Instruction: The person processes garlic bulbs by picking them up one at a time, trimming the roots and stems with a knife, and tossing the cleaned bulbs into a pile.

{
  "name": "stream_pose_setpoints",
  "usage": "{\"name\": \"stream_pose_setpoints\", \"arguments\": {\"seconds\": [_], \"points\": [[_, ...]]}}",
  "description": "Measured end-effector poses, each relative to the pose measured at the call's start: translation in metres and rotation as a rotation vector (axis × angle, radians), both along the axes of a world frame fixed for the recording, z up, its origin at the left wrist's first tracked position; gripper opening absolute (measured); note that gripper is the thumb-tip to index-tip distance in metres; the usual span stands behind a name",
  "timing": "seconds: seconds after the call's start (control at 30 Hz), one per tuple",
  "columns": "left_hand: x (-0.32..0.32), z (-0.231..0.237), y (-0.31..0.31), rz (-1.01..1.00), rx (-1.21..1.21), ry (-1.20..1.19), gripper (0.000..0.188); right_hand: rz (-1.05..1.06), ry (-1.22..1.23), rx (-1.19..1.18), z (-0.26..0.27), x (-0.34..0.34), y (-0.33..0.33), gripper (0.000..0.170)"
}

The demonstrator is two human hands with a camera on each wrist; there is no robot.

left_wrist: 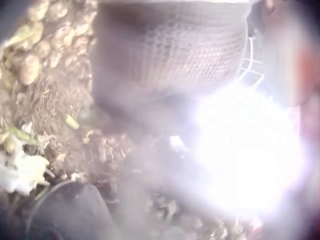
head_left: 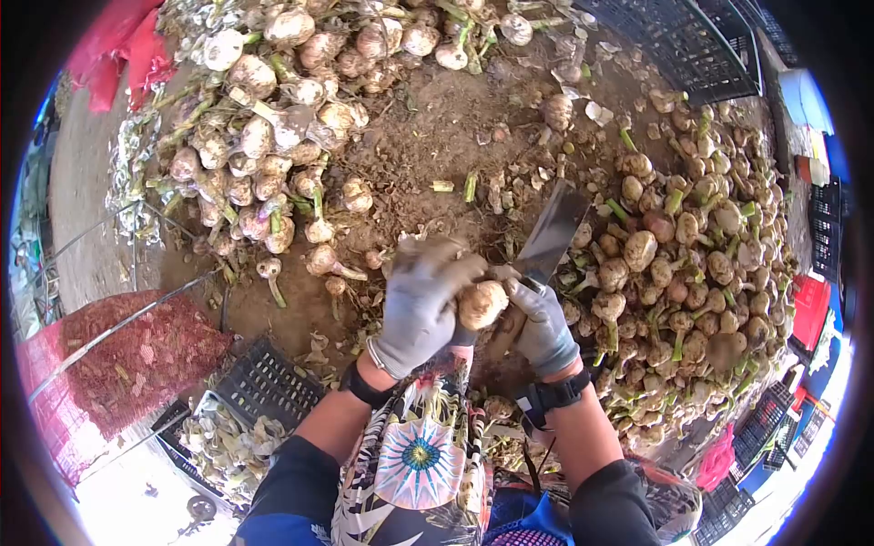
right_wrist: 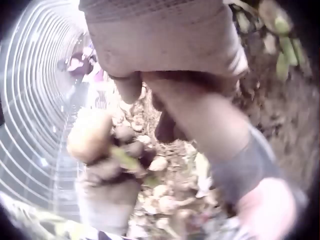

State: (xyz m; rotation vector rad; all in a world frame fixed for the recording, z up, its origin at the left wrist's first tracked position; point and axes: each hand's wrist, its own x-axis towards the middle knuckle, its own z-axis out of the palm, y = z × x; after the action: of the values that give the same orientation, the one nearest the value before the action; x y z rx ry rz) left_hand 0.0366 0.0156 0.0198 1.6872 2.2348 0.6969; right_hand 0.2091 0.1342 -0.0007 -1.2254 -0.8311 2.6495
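While the gloved left hand [head_left: 417, 308] grips a garlic bulb [head_left: 483, 306] at its 3 o'clock, the gloved right hand [head_left: 542, 332] holds a broad-bladed knife [head_left: 553, 229] pointing to 1 o'clock. Judged by appearance, the bulb should handle light and firm, its papery skin liable to slip; recommended hold: round the widest part, clear of the stem [right_wrist: 126, 158].

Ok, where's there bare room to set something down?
Mainly the soil between the left garlic heap and right garlic heap, though scraps dot it and the knife juts into its near right side. Also the far-left ground, between red material and red mesh sack. Both heaps are crowded.
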Motion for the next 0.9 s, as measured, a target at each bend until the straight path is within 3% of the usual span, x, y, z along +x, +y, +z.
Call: {"name": "stream_pose_setpoints", "arguments": {"seconds": [0.03,0.1,0.13,0.17,0.2,0.23,0.27,0.3,0.33,0.37,0.43,0.47,0.5,0.57,0.63,0.67,0.7,0.77,0.83,0.9], "points": [[0.001,-0.003,-0.004,0.002,-0.002,0.006,0.042,-0.022,0.035,0.075,0.007,-0.012,0.001,0.030],[0.006,-0.008,-0.013,0.666,0.044,-0.876,0.043,-0.048,0.064,0.141,0.021,-0.026,-0.001,0.029],[0.005,-0.014,-0.019,0.720,0.148,-1.395,0.046,0.092,0.006,0.258,0.027,-0.031,0.000,0.029],[0.000,-0.028,-0.029,0.707,0.074,-1.757,0.045,0.233,-0.047,0.380,0.031,-0.037,0.000,0.028],[0.002,-0.041,-0.035,0.683,0.021,-1.804,0.038,0.213,0.027,0.590,0.007,-0.036,-0.010,0.028],[0.002,-0.045,-0.038,0.660,-0.039,-1.853,0.031,0.213,0.030,0.591,0.013,-0.040,-0.006,0.028],[-0.002,-0.034,-0.034,0.667,-0.043,-1.854,0.031,0.386,-0.104,0.837,0.027,-0.044,-0.001,0.028],[-0.008,-0.022,-0.029,0.586,-0.167,-1.655,0.031,0.562,-0.241,1.079,0.037,-0.048,0.002,0.029],[-0.013,-0.014,-0.026,0.506,-0.277,-1.450,0.032,0.632,-0.249,1.131,0.043,-0.047,0.007,0.033],[-0.015,-0.013,-0.027,0.516,-0.271,-1.447,0.032,0.777,-0.434,1.081,0.029,-0.039,0.009,0.031],[-0.021,-0.014,-0.017,0.234,-0.328,-0.903,0.040,0.947,-0.704,1.154,-0.027,0.004,0.016,0.030],[-0.015,-0.001,0.004,0.106,-0.058,-0.820,0.041,1.005,-0.812,0.974,-0.039,0.015,0.017,0.034],[0.002,0.021,0.031,-0.015,0.193,-0.737,0.042,0.682,-0.647,0.929,-0.047,0.032,0.004,0.034],[0.035,0.047,0.075,-0.147,0.467,-0.902,0.049,0.599,-0.608,0.808,-0.054,0.040,-0.011,0.030],[0.005,0.061,0.083,-0.133,0.351,-0.695,0.058,0.377,-0.545,0.609,-0.054,0.042,-0.011,0.022],[-0.014,0.057,0.071,0.084,0.215,-0.641,0.060,0.260,-0.501,0.515,-0.053,0.037,-0.008,0.019],[-0.039,0.032,0.059,0.258,0.102,-0.551,0.061,0.257,-0.487,0.603,-0.023,0.025,0.005,0.020],[-0.086,-0.026,0.025,0.575,-0.157,-0.366,0.073,0.114,-0.466,0.608,-0.036,0.036,0.017,0.021],[-0.111,-0.098,-0.020,0.680,-0.360,0.011,0.066,0.050,-0.463,0.513,-0.029,0.022,0.018,0.019],[-0.107,-0.115,-0.030,0.650,-0.257,-0.024,0.062,0.011,-0.425,0.454,-0.032,0.011,0.012,0.017]]}}
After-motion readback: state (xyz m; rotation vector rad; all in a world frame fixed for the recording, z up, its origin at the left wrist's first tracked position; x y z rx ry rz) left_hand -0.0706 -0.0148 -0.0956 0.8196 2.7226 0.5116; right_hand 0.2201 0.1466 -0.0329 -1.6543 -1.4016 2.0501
